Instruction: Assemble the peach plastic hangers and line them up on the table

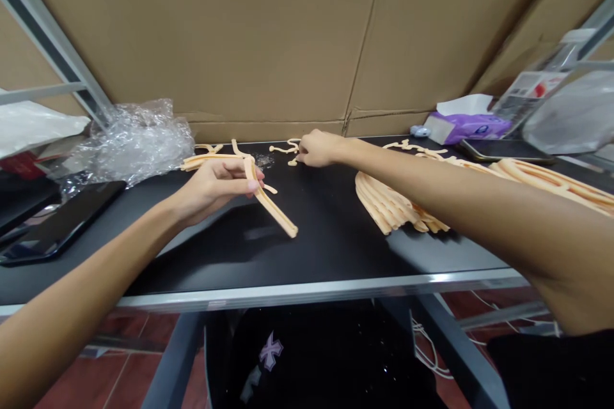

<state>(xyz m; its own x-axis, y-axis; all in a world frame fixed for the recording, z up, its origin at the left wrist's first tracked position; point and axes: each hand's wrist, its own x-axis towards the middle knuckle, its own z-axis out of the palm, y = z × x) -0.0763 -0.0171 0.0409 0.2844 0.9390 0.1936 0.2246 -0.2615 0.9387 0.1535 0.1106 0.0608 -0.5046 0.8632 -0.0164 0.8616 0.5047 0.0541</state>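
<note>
My left hand is closed around a long peach-coloured plastic strip, which slants down to the right above the black table. My right hand reaches to the far edge of the table, fingers curled over small peach plastic pieces; I cannot make out whether it grips one. A few more strips lie behind my left hand. A stack of peach strips lies under my right forearm, with more long strips further right.
Crumpled clear plastic wrap sits at the back left, a dark phone at the left. A purple tissue pack and another phone lie at the back right. Cardboard sheets wall the back.
</note>
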